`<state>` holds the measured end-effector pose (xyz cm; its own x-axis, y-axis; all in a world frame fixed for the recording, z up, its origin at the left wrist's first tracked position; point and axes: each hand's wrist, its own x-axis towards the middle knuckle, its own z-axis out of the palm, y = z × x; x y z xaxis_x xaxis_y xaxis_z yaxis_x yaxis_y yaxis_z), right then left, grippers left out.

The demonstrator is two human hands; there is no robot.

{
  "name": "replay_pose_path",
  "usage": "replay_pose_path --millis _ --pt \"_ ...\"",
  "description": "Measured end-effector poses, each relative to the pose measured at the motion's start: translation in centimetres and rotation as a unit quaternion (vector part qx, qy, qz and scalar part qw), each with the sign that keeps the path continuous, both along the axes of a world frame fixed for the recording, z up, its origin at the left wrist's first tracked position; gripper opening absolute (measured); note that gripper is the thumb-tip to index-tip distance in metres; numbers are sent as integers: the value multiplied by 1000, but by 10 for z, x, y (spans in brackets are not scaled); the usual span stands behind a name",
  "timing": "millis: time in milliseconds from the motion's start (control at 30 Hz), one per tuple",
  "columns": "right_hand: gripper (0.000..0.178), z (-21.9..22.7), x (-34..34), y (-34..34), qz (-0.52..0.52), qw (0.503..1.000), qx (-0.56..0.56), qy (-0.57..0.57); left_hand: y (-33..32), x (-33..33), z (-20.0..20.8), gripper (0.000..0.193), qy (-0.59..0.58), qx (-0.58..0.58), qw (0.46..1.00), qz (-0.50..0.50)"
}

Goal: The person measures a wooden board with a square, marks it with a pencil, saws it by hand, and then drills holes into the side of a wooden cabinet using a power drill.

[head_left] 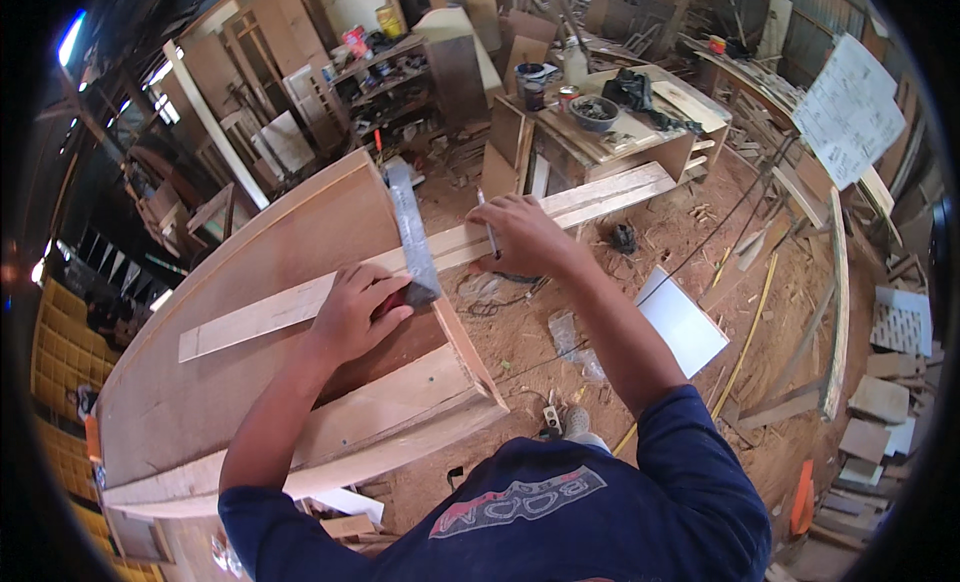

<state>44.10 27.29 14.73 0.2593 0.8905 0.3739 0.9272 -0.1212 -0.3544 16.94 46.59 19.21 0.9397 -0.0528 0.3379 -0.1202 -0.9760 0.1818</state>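
Observation:
A long pale wooden strip [262, 317] runs from left to far right, across a large curved-edged plywood frame [240, 237] and beyond its right end. Across the strip lies a long grey metal blade [410, 217], like a saw's or a square's, with a dark red grip [394, 301]. My left hand [355, 307] is closed around that grip, its fingers resting over the strip. Just right of the blade, my right hand [525, 237] pinches a slim white pencil [487, 222], held nearly upright beside the strip. The pencil's lower tip is partly hidden by my fingers.
Beyond the strip stands a wooden worktable [610, 152] with a grey bowl [594, 113] and black plastic [630, 87]. A white sheet [683, 320], a yellow cord [748, 327] and scraps lie on the dusty floor. A paper drawing [850, 110] hangs at right.

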Motion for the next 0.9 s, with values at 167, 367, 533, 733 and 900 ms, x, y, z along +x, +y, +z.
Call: replay_pose_path --millis 167,367,533,733,900 --pt "68 -5 -3 -23 20 997 78 15 -8 -13 25 41 75 -210 973 60" --pt "67 21 -23 -48 112 992 15 55 37 -34 63 41 171 -242 950 94" --pt "67 44 -45 -63 167 982 -11 85 66 -41 41 41 240 -249 934 93" --pt "73 48 -81 -74 144 987 36 63 29 -72 50 52 163 -117 970 134" --pt "77 58 -107 -68 105 983 151 -7 -58 -120 97 78 150 -133 974 109"
